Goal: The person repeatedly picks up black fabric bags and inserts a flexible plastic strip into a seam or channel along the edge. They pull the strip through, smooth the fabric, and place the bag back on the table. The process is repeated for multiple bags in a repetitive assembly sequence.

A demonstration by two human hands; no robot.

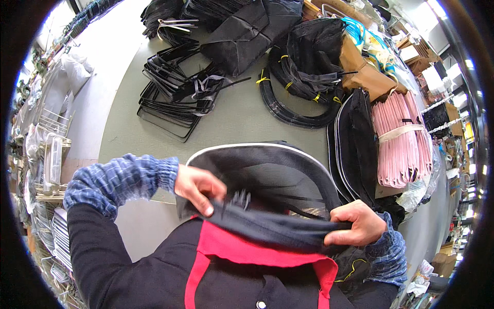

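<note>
Before my chest I hold a black fabric piece (308, 170) with a panel that looks like mesh and a white piped rim arching away from me. Its near side is a folded black fabric band (266, 226), stretched between my hands and blurred. My left hand (198, 189) pinches the band's left end between thumb and fingers. At the other end my right hand (355, 224) is closed around the same band. A red apron (254, 249) shows just below it. The underside of the piece is hidden.
On the green-grey table (235, 119) lie black rectangular wire frames (173, 92), coiled black tubing (297, 119) with yellow ties, and a black wrapped bundle (251, 34). To the right are black piped pieces (353, 146), a tied pink fabric stack (401, 143) and a cardboard box (359, 73).
</note>
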